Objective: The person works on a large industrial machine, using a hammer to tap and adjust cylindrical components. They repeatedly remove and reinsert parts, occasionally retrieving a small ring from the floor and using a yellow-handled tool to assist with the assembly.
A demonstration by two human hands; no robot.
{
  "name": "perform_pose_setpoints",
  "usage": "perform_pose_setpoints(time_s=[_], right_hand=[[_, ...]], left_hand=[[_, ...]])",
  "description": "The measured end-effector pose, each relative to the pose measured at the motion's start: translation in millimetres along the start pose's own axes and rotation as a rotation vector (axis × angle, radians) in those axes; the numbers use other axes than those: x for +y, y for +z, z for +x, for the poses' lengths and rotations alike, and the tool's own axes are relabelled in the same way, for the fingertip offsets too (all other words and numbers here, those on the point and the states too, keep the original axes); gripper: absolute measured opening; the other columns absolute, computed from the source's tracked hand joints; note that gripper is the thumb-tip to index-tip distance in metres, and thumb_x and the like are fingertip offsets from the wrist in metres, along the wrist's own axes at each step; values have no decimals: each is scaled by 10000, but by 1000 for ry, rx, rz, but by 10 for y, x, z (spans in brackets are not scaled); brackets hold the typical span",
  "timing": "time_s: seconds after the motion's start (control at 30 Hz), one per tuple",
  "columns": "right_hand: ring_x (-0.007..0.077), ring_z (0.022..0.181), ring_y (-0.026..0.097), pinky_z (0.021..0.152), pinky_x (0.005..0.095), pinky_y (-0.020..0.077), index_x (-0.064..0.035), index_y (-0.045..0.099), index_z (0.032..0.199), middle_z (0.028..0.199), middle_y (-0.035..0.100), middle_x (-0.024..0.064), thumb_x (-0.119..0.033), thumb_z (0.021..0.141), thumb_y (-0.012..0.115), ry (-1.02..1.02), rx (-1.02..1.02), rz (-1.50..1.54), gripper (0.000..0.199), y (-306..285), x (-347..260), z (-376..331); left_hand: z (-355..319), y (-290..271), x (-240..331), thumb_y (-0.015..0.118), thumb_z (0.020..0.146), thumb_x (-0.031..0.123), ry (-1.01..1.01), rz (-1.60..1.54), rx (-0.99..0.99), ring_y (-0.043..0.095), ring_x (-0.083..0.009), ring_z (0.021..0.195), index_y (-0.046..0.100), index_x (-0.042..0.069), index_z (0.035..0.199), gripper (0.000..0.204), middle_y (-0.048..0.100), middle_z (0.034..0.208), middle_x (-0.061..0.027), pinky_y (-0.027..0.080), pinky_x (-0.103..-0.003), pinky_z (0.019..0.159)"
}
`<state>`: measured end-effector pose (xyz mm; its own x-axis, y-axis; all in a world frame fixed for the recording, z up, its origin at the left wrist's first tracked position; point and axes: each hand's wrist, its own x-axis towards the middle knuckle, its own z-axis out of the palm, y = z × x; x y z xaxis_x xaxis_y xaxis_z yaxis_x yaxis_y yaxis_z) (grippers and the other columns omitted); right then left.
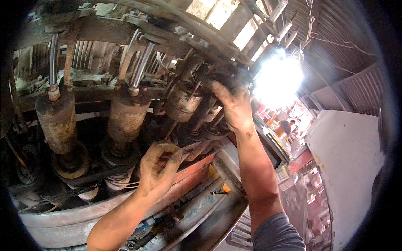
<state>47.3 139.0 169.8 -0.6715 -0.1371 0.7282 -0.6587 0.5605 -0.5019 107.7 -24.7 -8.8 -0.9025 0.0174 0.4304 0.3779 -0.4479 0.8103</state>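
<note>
Head view: I'm seeing both hands at a row of grimy cylinders. Right hand (pixel 235 102) is sitting high, just beside the third cylinder (pixel 183 102) from the left, thumb lying along a dark part (pixel 224 72). Its fingers are hiding behind, so I'm not able to tell how far they're closing or gripping. Left hand (pixel 160 164) is hanging lower, below that cylinder's rod (pixel 170 130), palm side up, fingers curling toward the thumb in a loose ring; I can't tell if it's pinching anything small. First cylinder (pixel 56 125) and second cylinder (pixel 127 121) are standing further left, bright rods rising toward a beam (pixel 100 32). Red rail (pixel 197 168) is running behind the left hand. Lamp-like glare (pixel 279 77) is washing out the upper right.
</note>
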Motion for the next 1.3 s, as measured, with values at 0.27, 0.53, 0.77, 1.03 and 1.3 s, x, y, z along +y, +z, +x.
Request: perform_pose_setpoints(time_s=[0.27,0.53,0.77,1.03,1.3], right_hand=[[190,963,665,894,354,521,16,669,1216,1099,740,136,-303,902,771,-21,-7,-76,459,-4,-40,57],[202,964,685,895,358,527,9,677,1191,1075,747,135,-279,871,807,-49,52,-215,450,74,-191,3],[245,982,694,911,367,530,22,673,1172,1103,733,168,-274,852,826,28,55,-175,462,144,-183,-37],[329,1060,671,956,408,517,46,601,1220,1132,693,214,-309,786,880,-96,132,-257,626,274,-183,-31],[170,959,620,867,314,517,39,631,1258,1144,689,80,-268,959,740,97,46,511,443,193,9,-31]], left_hand=[[140,34,134,691,931,123,112,184,-7,653,-223,875,661,-6,1079,198,639,1030,-154,524,-351,765],[1069,337,257,657,948,138,642,537,239,596,-393,1092,647,1,1188,276,625,1163,-212,464,-449,980],[1233,294,116,660,936,116,640,400,208,579,-389,1141,695,17,1110,203,603,1193,-203,459,-443,999],[1392,341,102,601,963,80,570,306,309,652,-221,928,694,-13,1060,163,694,947,-117,502,-352,874],[1400,326,124,635,926,102,572,286,227,620,-280,981,711,-24,1002,165,661,1004,-153,477,-396,893]])
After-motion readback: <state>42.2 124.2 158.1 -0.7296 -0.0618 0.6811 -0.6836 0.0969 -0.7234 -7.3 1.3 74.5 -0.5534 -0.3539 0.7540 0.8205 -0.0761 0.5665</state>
